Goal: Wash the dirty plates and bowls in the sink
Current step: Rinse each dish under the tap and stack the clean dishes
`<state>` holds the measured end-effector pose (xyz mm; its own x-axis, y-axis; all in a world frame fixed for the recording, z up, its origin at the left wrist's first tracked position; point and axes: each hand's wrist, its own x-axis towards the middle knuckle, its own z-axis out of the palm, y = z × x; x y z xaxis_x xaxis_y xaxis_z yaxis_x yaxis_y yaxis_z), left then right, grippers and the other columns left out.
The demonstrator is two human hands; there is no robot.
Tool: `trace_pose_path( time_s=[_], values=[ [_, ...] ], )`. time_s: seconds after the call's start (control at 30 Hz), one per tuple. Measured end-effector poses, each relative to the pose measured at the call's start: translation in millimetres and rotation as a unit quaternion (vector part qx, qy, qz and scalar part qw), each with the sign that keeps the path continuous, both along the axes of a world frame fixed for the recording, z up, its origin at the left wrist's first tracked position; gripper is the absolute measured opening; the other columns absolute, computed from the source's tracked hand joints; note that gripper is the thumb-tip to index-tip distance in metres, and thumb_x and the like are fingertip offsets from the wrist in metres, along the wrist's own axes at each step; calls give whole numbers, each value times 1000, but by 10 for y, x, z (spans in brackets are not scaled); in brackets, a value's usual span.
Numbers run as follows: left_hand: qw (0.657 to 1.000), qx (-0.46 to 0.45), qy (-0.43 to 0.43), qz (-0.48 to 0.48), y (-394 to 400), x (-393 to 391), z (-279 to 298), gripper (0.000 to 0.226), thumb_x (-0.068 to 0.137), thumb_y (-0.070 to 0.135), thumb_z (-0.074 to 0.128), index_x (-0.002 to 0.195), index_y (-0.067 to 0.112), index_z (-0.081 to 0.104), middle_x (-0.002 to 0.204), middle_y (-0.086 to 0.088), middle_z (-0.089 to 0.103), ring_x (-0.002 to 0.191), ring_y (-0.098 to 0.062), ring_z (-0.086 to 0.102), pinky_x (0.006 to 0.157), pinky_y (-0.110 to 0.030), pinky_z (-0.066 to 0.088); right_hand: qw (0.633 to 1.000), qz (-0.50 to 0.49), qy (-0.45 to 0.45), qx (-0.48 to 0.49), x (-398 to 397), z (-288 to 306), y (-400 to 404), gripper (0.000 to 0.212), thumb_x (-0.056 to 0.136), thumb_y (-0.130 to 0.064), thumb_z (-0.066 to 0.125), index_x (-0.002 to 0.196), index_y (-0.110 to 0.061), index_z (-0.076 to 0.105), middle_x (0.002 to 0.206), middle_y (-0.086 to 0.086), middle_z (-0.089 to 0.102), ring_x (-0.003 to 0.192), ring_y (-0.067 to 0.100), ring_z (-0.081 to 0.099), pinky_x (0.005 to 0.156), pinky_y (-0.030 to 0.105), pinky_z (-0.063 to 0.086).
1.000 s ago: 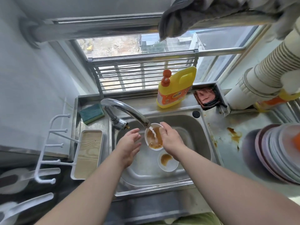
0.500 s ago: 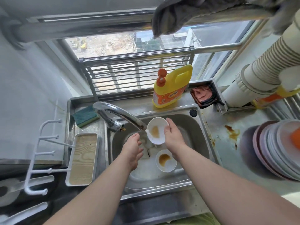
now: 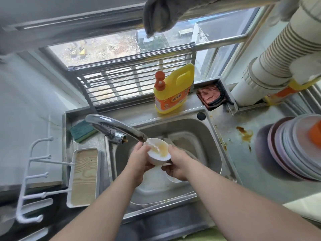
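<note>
A small white bowl (image 3: 159,154) with yellowish water in it is held under the running faucet (image 3: 119,128) over the steel sink (image 3: 205,136). My left hand (image 3: 140,161) grips the bowl's left side, and my right hand (image 3: 177,162) grips its right side. A second white bowl (image 3: 172,179) lies on the sink floor, mostly hidden under my right hand. At the right, a stack of plates (image 3: 295,146) stands on the counter with something orange on top.
A yellow detergent bottle (image 3: 173,89) stands behind the sink beside a red cloth (image 3: 209,95). A green sponge (image 3: 83,130) lies left of the faucet, near a white tray (image 3: 85,176) and hook rack (image 3: 34,178). Brown sauce stains (image 3: 245,134) mark the counter.
The bowl was tipped on edge in my right hand alone; now it is level under the stream and my left hand has come up and taken its left side.
</note>
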<state>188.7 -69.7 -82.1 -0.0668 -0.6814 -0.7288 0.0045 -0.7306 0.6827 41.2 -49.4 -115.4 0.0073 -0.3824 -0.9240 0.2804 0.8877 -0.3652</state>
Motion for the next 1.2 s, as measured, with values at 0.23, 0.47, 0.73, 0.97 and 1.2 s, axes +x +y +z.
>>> trace_pose_path(
  time_s=[0.23, 0.47, 0.73, 0.97, 1.2],
  values=[
    [940, 284, 110, 155, -37, -25, -259, 43, 90, 47, 67, 114, 12, 75, 99, -11, 66, 61, -17, 63, 45, -28, 57, 972, 85, 96, -195, -162, 60, 40, 29, 113, -39, 43, 125, -23, 64, 116, -5, 63, 106, 13, 56, 95, 30, 43],
    [915, 350, 151, 132, 38, 9, -402, 77, 85, 84, 59, 111, 13, 76, 100, -7, 71, 82, -23, 67, 68, -36, 61, 981, 58, 93, -160, 26, 86, -197, 29, 106, -43, 57, 87, -21, 55, 84, 8, 54, 77, 22, 46, 69, 34, 38],
    [946, 228, 163, 162, 61, -15, -257, 36, 103, 53, 57, 91, 21, 68, 105, -14, 74, 103, -34, 69, 101, -46, 53, 993, -103, 5, -54, -181, 37, -38, 26, 112, -41, 41, 126, -25, 56, 124, 8, 65, 102, 30, 65, 91, 54, 57],
    [974, 166, 102, 111, 25, -167, -232, 17, 94, 27, 68, 105, 15, 73, 88, -7, 74, 85, -24, 64, 75, -34, 53, 989, -139, -46, -25, -210, 31, 57, 45, 107, -61, 42, 134, -28, 57, 123, 13, 71, 109, 36, 70, 96, 58, 56],
    [972, 158, 119, 126, -5, -87, -205, 18, 96, 27, 66, 109, 16, 71, 86, -4, 73, 84, -21, 63, 73, -32, 49, 992, -114, -53, -18, -85, 125, -12, 48, 100, -68, 49, 133, -34, 58, 130, 7, 68, 111, 35, 68, 82, 50, 56]
  ],
)
